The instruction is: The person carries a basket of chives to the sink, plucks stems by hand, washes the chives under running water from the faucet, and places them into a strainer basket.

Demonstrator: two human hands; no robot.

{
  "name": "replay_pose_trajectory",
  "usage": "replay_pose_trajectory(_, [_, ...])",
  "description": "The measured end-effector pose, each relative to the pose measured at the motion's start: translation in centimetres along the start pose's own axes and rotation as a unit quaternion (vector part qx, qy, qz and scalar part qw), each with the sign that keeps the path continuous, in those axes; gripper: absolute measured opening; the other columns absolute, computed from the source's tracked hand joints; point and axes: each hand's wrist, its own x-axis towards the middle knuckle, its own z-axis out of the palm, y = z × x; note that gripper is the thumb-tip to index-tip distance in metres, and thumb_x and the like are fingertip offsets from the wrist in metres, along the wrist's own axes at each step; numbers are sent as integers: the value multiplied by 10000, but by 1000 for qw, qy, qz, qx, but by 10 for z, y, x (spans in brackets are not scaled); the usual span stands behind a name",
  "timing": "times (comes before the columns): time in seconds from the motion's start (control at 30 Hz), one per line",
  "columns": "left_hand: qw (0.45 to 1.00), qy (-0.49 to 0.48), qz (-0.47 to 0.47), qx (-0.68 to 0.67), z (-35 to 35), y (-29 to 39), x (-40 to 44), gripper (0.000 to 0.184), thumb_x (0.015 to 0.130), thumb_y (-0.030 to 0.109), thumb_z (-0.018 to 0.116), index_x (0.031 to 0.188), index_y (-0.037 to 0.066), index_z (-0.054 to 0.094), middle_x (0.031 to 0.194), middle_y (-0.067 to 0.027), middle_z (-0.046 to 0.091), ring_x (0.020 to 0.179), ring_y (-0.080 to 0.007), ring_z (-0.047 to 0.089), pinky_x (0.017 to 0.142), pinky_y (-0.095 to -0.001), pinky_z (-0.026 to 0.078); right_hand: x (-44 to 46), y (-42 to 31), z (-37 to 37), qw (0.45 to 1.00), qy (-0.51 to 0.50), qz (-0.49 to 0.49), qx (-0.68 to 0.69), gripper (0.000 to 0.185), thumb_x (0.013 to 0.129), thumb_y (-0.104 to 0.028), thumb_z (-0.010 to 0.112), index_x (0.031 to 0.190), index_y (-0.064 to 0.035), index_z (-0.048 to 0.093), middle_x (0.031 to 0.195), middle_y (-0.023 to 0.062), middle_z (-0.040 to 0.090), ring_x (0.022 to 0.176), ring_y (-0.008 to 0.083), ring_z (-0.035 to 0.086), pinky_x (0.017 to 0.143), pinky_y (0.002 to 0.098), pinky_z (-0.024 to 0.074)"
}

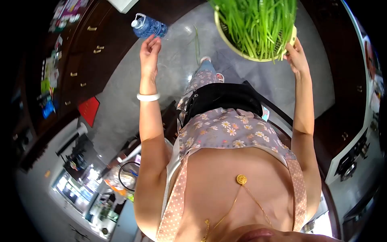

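Right hand (298, 59) nearer: fingers clamped on basket (218, 25) at its 4 o'clock edge. Basket toward 10 from them; greens (258, 28) within run 12 to 6. Left hand (149, 56) well apart, basket at its 3; fingers curled, pinch can't be told.

A round, pale-yellow, plastic-looking basket (219, 27) with slotted sides is held up in the air, partly cut off by the view's top edge. Long, slender, bright-green stalks (260, 28) fill it lengthwise, some ends reaching over the near rim.
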Motion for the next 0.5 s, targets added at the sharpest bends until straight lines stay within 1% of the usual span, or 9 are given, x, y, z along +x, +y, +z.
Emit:
replay_pose_trajectory(0.07, [998,-12,-9,61,-21,-23,45,382,858,124,597,1205,22,475,1058,-61,581,993,-144,535,889,-283,419,-2,8,10,993,113,16,33,322,889,-72,481,1206,-30,445,908,8,575,673,45,529,483,177,425])
replay_pose_trajectory(0.1, [996,-20,-15,88,-29,-38,60,344,856,122,599,1172,28,502,1005,-44,597,937,-129,553,854,-272,435,-3,19,-1,994,107,11,28,316,896,-86,490,1205,-37,446,914,14,580,697,56,550,498,178,442])
replay_pose_trajectory(0.2, [977,-68,-18,200,-36,-111,122,175,807,77,617,970,30,572,874,-39,626,830,-96,573,760,-247,456,0,41,-7,979,196,24,40,328,899,-89,483,1221,-50,438,920,12,581,708,64,562,526,177,464])
replay_pose_trajectory(0.23, [960,-81,-45,266,-40,-135,137,160,793,97,625,935,39,582,854,-50,631,823,-113,583,750,-255,460,-1,46,-6,974,223,46,9,337,901,-87,482,1233,-58,431,956,23,585,730,83,580,550,193,490])
replay_pose_trajectory(0.27, [937,-87,-63,331,-41,-157,162,147,779,118,633,901,47,592,834,-61,637,816,-130,593,740,-262,464,12,55,7,960,270,23,75,342,903,-88,488,1238,-57,424,994,36,585,736,101,587,549,211,501])
replay_pose_trajectory(0.33, [886,-105,-112,437,-34,-188,176,148,757,161,639,858,58,608,817,-91,644,810,-178,609,732,-285,470,17,72,-3,954,274,33,118,334,883,-55,473,1214,-63,427,946,20,574,706,80,572,504,193,489])
replay_pose_trajectory(0.4, [821,-126,-155,535,-23,-217,196,175,741,206,637,841,63,619,822,-129,647,813,-242,622,738,-316,477,30,102,-17,949,285,65,118,349,881,-51,481,1224,-75,422,936,18,564,674,71,547,478,181,461])
replay_pose_trajectory(0.47, [782,-155,-148,586,-17,-254,204,172,752,211,597,840,67,628,850,-152,645,816,-303,620,741,-355,481,39,130,-24,942,304,65,129,352,877,-43,481,1223,-81,426,919,16,563,661,66,535,471,173,448])
replay_pose_trajectory(0.5, [764,-171,-137,607,-3,-274,220,176,757,213,577,840,68,632,864,-164,644,817,-333,619,743,-375,484,48,141,-28,936,317,60,141,353,876,-42,481,1223,-81,425,908,17,564,648,65,532,464,172,440])
